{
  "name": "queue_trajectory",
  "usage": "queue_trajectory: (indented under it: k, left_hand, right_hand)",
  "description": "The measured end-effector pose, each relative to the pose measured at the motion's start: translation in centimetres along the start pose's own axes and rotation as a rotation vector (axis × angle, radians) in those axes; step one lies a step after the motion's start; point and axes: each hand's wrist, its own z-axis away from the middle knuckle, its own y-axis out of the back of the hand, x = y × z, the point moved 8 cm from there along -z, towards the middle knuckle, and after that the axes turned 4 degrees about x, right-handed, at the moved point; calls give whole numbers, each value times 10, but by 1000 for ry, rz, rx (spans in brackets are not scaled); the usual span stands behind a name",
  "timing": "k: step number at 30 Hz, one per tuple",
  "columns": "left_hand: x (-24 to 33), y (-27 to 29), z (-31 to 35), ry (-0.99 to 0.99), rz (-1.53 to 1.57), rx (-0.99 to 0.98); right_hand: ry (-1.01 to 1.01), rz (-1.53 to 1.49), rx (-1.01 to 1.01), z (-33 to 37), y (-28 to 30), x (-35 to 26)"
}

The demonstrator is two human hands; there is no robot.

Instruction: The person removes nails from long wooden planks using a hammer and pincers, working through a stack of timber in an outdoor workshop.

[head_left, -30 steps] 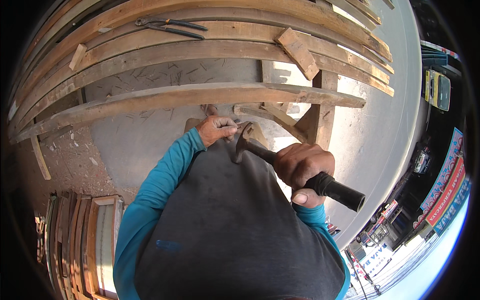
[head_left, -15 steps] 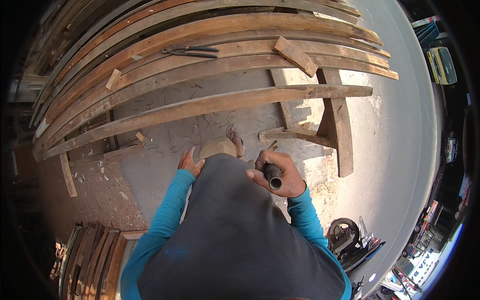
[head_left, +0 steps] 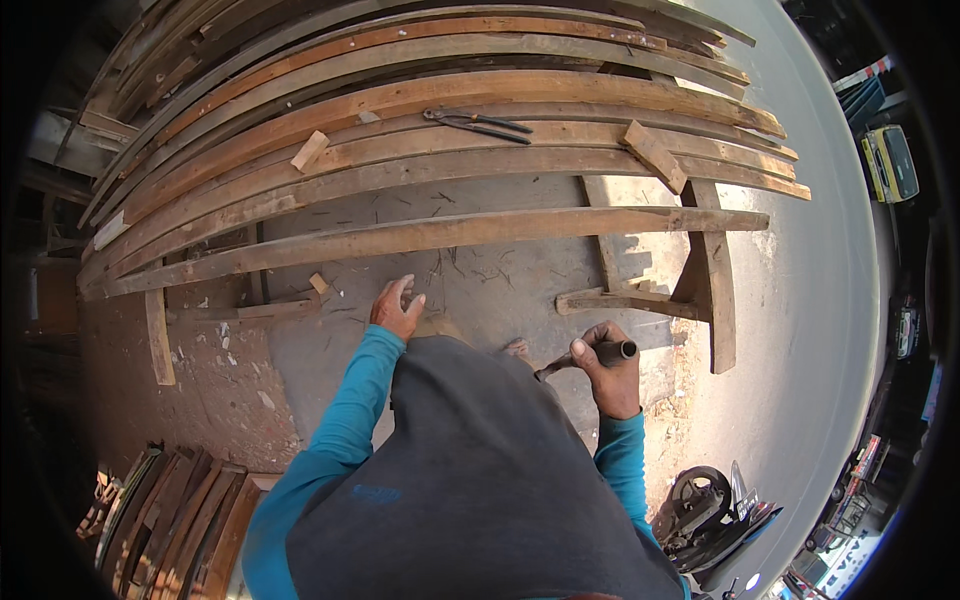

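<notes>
Head view: holds hammer in right hand, with fingers wrapped closely round the dark handle. Directs handle end outward to the right and hammer head to the left, low beside the dark shirt front. Positions left hand to the left of the hammer, well apart from it, between shirt front and nearest timber beam. Presents left hand partly spread, fingers bent, with a gap to the thumb; too small to tell whether a nail sits there. Extends both arms in teal sleeves from the lower edge. Shows, beyond the nearest beam, a row of further timber beams lying side by side, carrying pincers with dark handles, a small wood block to their left and a longer wood block to their right, set crosswise. Shows loose nails scattered on the concrete floor below, stacked timber at lower left, and a parked motorcycle at lower right.
</notes>
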Motion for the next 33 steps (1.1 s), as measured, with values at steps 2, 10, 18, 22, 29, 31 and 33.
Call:
queue_trajectory:
  k: [2, 10, 18, 22, 29, 31, 33]
  left_hand:
    - [0, 40, -14, -6, 100, 26]
    - [-71, 202, -93, -53, 178, 496]
    - [-144, 292, -141, -57, -32, 483]
    - [-162, 290, -136, -145, -241, 278]
    - [-152, 261, -131, -142, -426, 73]
    - [-138, 243, -145, -212, -436, 28]
    - [-129, 232, -147, -274, -410, 16]
  right_hand:
    - [135, -107, 103, -18, -21, -34]
    - [192, -993, 161, -203, -167, -100]
    - [-99, 131, 74, -330, -273, -30]
    - [398, 1112, 278, -354, -236, -42]
    - [398, 1291, 326, -368, -222, -45]
    - [405, 1221, 388, -373, -205, -45]
    - [440, 1150, 343, -377, -209, -45]
